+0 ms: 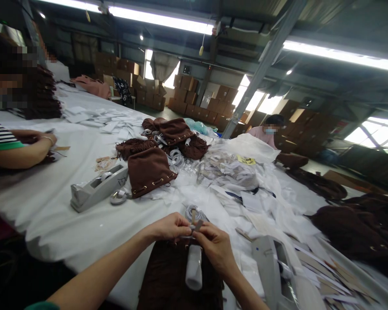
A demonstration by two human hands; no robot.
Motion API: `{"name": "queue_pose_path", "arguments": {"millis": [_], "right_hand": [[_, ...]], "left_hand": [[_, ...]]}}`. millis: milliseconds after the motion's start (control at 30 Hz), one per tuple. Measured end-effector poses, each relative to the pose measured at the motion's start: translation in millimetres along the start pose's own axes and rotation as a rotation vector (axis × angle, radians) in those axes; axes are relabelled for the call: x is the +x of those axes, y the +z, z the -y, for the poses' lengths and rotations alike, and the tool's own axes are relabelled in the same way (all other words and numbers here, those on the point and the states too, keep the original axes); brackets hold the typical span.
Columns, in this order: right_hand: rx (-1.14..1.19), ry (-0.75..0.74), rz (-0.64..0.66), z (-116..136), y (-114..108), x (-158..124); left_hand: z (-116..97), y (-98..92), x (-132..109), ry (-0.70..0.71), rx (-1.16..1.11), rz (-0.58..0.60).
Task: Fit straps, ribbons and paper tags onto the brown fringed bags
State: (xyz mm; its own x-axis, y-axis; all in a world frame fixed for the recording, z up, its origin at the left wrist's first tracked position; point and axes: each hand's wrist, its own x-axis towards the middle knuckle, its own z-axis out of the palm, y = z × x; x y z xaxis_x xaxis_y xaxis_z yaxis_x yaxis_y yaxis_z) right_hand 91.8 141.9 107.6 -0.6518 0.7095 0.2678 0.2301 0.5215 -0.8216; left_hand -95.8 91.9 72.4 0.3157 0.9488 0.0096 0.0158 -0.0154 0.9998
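My left hand (170, 227) and my right hand (215, 244) meet over a brown suede bag (168, 280) that lies at the near table edge. Both pinch a small grey-brown tag or strip (195, 226) between thumb and fingers. A white rolled paper piece (194, 267) rests on the bag just below my right hand. A coil of clear tape or strap (194, 212) lies just beyond my fingers.
A grey tape dispenser (97, 188) stands left of centre, another (274, 269) at my right. Brown bags (148, 170) and white paper scraps (233, 172) are heaped mid-table. One person's arm (22, 153) rests at left; another person (268, 129) sits across. Dark bags (358, 224) are piled right.
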Motion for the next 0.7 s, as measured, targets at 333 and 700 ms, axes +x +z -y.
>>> {"name": "queue_pose_path", "arguments": {"millis": [333,700], "right_hand": [[0.265,0.559,0.296,3.1,-8.3,13.8],[0.028,0.484,0.465,5.7,-17.0,30.8]], "left_hand": [[-5.7,12.9,-12.1,-0.014,0.152,0.05],[-6.9,14.6,-18.3,-0.045,0.193,-0.013]]}}
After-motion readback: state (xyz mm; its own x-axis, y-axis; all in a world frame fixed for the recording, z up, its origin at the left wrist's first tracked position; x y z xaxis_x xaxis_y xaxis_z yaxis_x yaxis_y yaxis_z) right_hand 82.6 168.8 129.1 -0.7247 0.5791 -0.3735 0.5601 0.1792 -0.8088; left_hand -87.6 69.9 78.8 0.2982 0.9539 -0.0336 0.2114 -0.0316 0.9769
